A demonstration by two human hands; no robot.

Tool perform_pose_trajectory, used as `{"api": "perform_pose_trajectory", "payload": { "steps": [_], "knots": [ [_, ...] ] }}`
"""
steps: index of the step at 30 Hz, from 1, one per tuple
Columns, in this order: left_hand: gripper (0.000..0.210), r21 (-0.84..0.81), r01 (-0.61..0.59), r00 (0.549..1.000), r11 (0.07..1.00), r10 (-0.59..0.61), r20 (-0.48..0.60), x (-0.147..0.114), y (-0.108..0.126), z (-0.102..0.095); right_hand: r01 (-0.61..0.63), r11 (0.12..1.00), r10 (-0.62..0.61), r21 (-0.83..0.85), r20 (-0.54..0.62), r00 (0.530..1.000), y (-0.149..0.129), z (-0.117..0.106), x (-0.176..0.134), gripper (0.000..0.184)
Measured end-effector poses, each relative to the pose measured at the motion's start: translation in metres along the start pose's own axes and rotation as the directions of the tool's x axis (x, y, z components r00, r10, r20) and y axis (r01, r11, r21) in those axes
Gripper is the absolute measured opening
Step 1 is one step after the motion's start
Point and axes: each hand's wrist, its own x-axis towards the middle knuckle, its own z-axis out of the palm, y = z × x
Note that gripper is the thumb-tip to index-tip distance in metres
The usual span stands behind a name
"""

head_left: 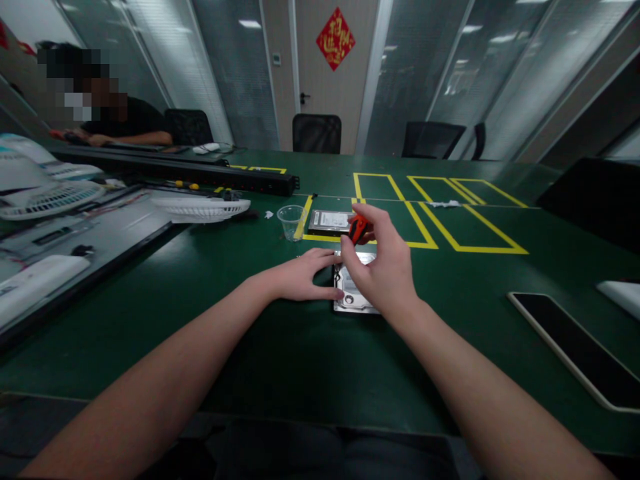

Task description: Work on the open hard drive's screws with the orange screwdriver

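A silver hard drive [350, 285] lies flat on the green table in front of me, partly covered by both hands. My left hand [306, 276] steadies it by the left side, thumb at the near part and fingers at the far part. In my right hand [387, 263], above the drive, the fingers close round the red and black handle of a screwdriver [358, 229]. Its tip is hidden from view. Just beyond sits a second hard drive [327, 221] with a white label, inside a yellow tape outline. Left of that stands a clear plastic cup [291, 223].
A phone [575, 350] lies at the right. On the left are white fan parts [200, 207], a flat panel [107, 233] and a long black bar [190, 167]. More yellow tape outlines [493, 250] mark the table's far right. Another person [125, 120] sits at the far left.
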Motion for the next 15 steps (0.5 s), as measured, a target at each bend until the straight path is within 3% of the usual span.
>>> {"api": "perform_pose_trajectory", "payload": {
  "steps": [7, 15],
  "knots": [
    [0.107, 0.017, 0.009, 1.000, 1.000, -0.009, 0.019, 0.0000, 0.0010, -0.0011, 0.038, 0.999, -0.038, 0.005, -0.021, 0.999, 0.0005, -0.0005, 0.0008, 0.045],
    [0.104, -0.007, 0.014, 1.000, 1.000, -0.014, 0.021, 0.0006, 0.0055, -0.0019, -0.011, 1.000, 0.011, 0.011, -0.010, 1.000, 0.0024, 0.0014, -0.0054, 0.063]
  ]
}}
